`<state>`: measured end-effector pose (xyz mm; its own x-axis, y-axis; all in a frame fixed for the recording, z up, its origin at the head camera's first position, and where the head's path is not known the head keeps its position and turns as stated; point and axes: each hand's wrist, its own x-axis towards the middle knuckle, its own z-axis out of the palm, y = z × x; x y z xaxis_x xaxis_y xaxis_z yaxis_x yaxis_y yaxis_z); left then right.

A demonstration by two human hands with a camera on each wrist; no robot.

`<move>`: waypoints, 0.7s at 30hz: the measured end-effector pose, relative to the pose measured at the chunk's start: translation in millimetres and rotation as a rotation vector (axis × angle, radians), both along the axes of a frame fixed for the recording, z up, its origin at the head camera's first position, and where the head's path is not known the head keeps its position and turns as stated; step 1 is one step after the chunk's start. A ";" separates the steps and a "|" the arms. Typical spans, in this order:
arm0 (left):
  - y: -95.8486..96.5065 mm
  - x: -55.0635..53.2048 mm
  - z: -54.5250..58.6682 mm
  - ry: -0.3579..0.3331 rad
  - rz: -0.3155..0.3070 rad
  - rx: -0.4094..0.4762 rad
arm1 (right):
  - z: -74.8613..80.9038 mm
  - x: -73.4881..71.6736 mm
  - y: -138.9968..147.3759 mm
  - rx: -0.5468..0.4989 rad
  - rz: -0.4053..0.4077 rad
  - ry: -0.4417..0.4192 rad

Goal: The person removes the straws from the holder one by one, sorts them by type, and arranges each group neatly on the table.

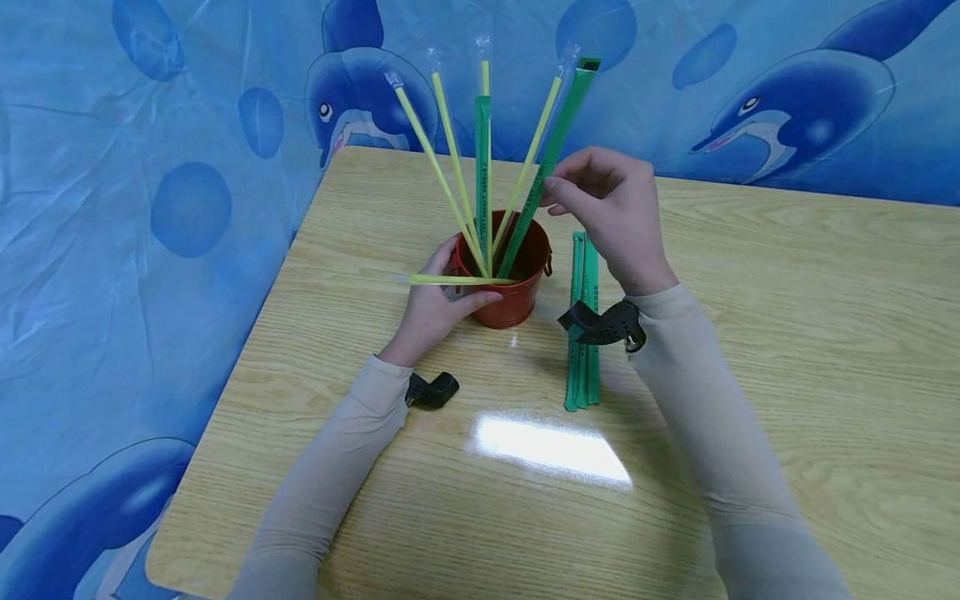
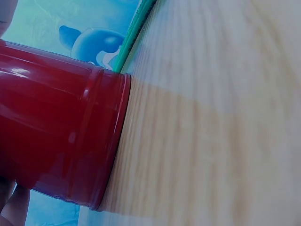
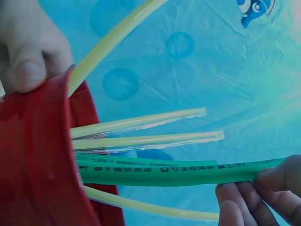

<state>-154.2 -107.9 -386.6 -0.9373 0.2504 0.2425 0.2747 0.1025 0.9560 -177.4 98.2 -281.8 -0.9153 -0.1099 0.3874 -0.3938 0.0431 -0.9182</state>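
Observation:
A small red metal bucket (image 1: 504, 310) stands upright on the table. My left hand (image 1: 429, 315) grips its left side, thumb at the front below the rim and fingers behind. Between thumb and fingertips, my right hand (image 1: 617, 218) pinches a green paper-wrapped straw (image 3: 188, 175) partway up; its lower end is inside the bucket. Another green wrapped straw (image 1: 482, 150) leans beside several yellow straws (image 1: 429, 148) in clear sleeves. One yellow straw (image 1: 453, 280) lies nearly level across the rim, pointing left over the left hand. The straws' bottom ends are hidden in the bucket.
More green wrapped straws (image 1: 582, 371) lie side by side on the wooden table (image 1: 810, 358), right of the bucket and partly under the right wrist's black strap mount (image 1: 603, 323). A blue dolphin-print sheet (image 1: 225, 50) hangs beyond the table's back and left edges.

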 end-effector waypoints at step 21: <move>-1.4 2.6 -0.7 0.021 0.037 -0.033 | 12.1 15.1 22.6 -0.263 -0.092 0.191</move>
